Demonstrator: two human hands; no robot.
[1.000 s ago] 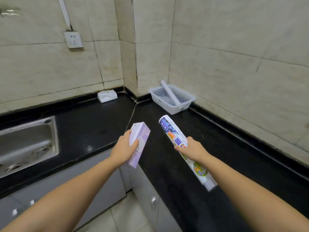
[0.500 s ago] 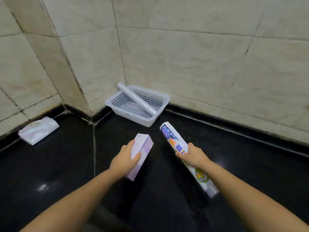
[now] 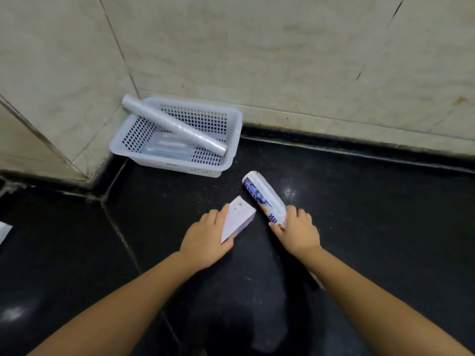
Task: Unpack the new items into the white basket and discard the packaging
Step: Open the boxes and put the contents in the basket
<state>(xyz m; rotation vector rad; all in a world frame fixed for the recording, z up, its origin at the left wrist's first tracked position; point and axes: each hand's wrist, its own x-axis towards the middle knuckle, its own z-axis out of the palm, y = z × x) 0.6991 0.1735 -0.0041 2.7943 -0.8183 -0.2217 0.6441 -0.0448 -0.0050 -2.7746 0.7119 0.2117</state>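
Note:
My left hand [image 3: 204,238] grips a pale lilac and white box [image 3: 237,218] low over the black counter. My right hand [image 3: 298,231] grips a long printed roll package [image 3: 264,197] with blue and orange print, its far end pointing toward the basket. The white perforated basket [image 3: 231,150] stands in the corner against the tiled wall, just beyond both hands. A clear plastic-wrapped roll [image 3: 174,124] lies slanted across the basket, one end resting on its rim. Flat clear packets lie on the basket floor.
The black counter [image 3: 372,227] runs along the beige tiled wall [image 3: 282,60], with a raised black back edge. A white object [image 3: 3,233] shows partly at the far left edge.
The view has moved closer to the corner and tilted down. Both hands have lowered with the box and the roll package toward the counter in front of the basket.

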